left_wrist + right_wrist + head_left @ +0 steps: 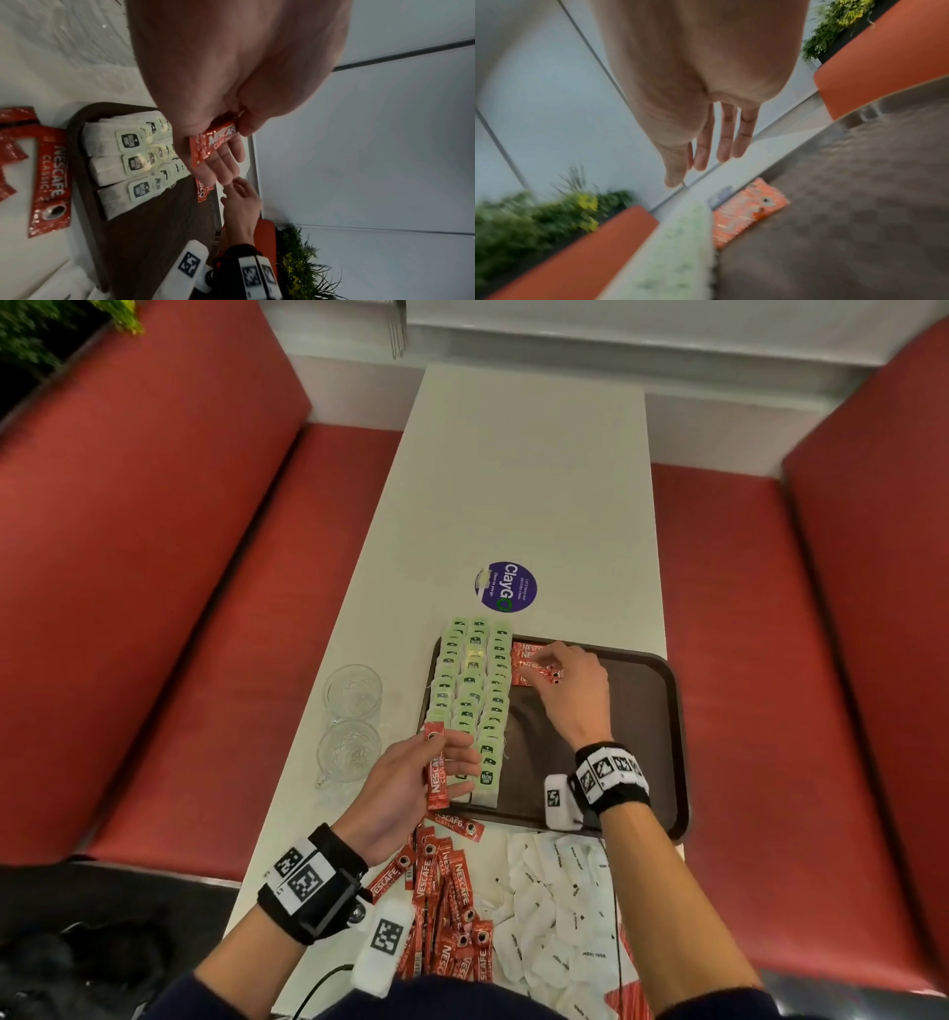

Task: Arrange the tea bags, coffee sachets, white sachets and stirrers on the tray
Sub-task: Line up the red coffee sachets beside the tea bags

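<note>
A brown tray lies on the white table. Three columns of green tea bags fill its left side. A few red coffee sachets lie at its far end beside the tea bags. My right hand is over them with straight fingers, its fingertips on the sachets; in the right wrist view the right hand holds nothing above the sachets. My left hand pinches one red coffee sachet between thumb and fingers over the tray's near left corner; the left wrist view shows the same sachet.
A loose pile of red coffee sachets and a heap of white sachets lie on the table between the tray and me. Two glass cups stand left of the tray. A round purple sticker is beyond it. Red benches flank the table.
</note>
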Tool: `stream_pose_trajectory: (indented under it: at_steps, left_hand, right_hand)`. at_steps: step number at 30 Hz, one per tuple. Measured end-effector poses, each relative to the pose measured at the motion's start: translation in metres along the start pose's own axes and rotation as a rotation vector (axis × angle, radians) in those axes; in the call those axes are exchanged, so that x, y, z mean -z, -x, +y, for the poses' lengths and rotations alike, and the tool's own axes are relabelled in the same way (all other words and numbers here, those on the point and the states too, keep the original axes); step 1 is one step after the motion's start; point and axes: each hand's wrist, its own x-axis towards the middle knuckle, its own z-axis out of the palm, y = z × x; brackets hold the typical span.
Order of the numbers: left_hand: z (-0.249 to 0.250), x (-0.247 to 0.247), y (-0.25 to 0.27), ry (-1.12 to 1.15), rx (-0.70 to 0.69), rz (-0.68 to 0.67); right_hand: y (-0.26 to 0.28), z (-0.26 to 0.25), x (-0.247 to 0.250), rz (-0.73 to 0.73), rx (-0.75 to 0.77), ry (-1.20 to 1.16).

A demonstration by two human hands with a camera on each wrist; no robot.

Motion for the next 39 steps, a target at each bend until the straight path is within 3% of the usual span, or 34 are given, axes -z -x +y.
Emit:
stream_pose_trajectory:
  at_steps: [2,6,9,15,17,22,29,33,39]
  left_hand:
    - [0.000,-0.002,-0.001,-0.035,-0.027,-0.014]
    - [-0.002,-0.008,-0.004,-0.289,-0.054,-0.116]
    - [-0.002,-0.012,-0.003,-0.513,-0.096,-0.189]
    - [0.002,-0.015,0.000,-0.606,-0.120,-0.273]
    - [0.001,-0.015,0.000,-0.588,-0.106,-0.263]
    - [0.004,-0.009,-0.003,-0.461,-0.185,-0.094]
    - [0.014,-0.016,-0.005,-0.346,-0.206,-0.112]
    - [0.011,-0.019,-0.009,-0.395,-0.216,-0.105]
    - [0.011,-0.025,-0.016,-0.601,-0.286,-0.054]
  right_hand:
    - [0.025,-0.030,0.012,-0.034,0.027,-0.184]
    - [0.074,-0.079,0.031,-0.308,0.067,-0.413]
    - [0.089,-0.079,0.035,-0.343,0.072,-0.402]
    - [0.105,-0.064,0.052,-0.425,0.029,-0.448]
    - [0.110,-0.061,0.056,-0.409,0.009,-0.470]
    - [0.113,-0.042,0.068,-0.266,-0.107,-0.670]
    - [0.115,-0.030,0.061,-0.186,-0.180,-0.744]
    - [0.118,-0.032,0.056,-0.055,-0.092,-0.492]
    - [0.122,-0.034,0.052,0.008,0.413,0.225]
